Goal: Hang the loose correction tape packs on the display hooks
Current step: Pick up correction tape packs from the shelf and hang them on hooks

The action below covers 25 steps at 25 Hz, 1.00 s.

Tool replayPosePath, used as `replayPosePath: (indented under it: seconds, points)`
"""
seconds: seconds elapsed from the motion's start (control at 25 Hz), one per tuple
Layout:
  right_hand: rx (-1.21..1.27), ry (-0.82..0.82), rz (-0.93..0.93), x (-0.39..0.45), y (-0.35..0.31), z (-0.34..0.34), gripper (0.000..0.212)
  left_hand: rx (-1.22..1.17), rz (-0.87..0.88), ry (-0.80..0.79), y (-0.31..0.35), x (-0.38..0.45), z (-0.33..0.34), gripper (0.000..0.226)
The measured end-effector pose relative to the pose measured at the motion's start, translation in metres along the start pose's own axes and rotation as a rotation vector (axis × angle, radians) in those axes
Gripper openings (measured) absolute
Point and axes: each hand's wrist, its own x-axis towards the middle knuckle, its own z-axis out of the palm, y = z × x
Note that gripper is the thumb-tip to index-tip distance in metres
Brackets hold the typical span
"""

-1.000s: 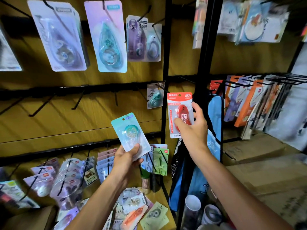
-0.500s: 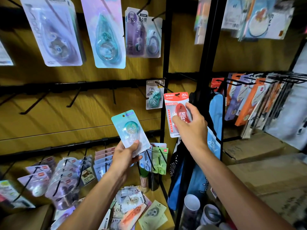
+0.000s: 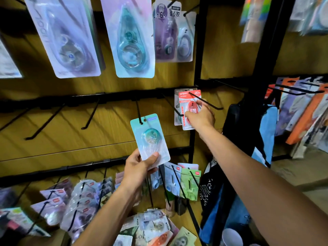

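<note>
The fingers (image 3: 152, 158) of the left hand (image 3: 137, 167) pinch the lower edge of a teal-and-white card blister pack holding a clear correction tape (image 3: 150, 139), its punched hole meeting the tip of a bare black metal hook (image 3: 138, 112) left of the black upright post (image 3: 196, 86). Farther in, the right hand (image 3: 199, 116) grips a red-and-white carded correction tape pack (image 3: 189, 110), threaded onto a long black peg (image 3: 205, 102) just beside that post. Both packs look light, stiff and slick, best held low by the card edge; the red one reads "M&G", "20m" and part of "CORRECTION".
</note>
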Motion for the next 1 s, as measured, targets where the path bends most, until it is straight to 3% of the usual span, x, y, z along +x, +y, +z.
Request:
replayPosePath:
  seconds: [0.36, 0.52, 0.6, 0.68, 0.76, 0.88, 1.0]
  points:
    - [0.155, -0.032, 0.022, 0.023, 0.018, 0.039, 0.064, -0.040, 0.000, -0.046, 0.003, 0.016, -0.023, 0.033]
    - [0.169, 0.042, 0.003, -0.030, 0.026, 0.026, 0.042, -0.047, -0.004, -0.068, 0.001, 0.001, -0.015, 0.033]
    - [0.288, -0.142, 0.026, -0.067, 0.027, 0.011, 0.029, -0.071, 0.003, -0.089, 0.001, -0.010, -0.010, 0.032]
    - [0.328, -0.430, 0.035, -0.101, 0.022, -0.003, 0.028, -0.087, 0.017, -0.112, 0.002, -0.022, -0.002, 0.032]
    - [0.382, -0.600, 0.044, -0.123, 0.019, -0.013, 0.029, -0.097, 0.035, -0.146, 0.004, -0.034, 0.006, 0.032]
    - [0.443, -0.551, 0.041, -0.140, 0.020, -0.027, 0.029, -0.036, 0.059, -0.200, 0.005, -0.047, 0.009, 0.030]
    - [0.477, -0.489, -0.032, -0.144, 0.025, -0.056, 0.032, 0.135, 0.027, -0.124, 0.002, -0.055, -0.008, 0.030]
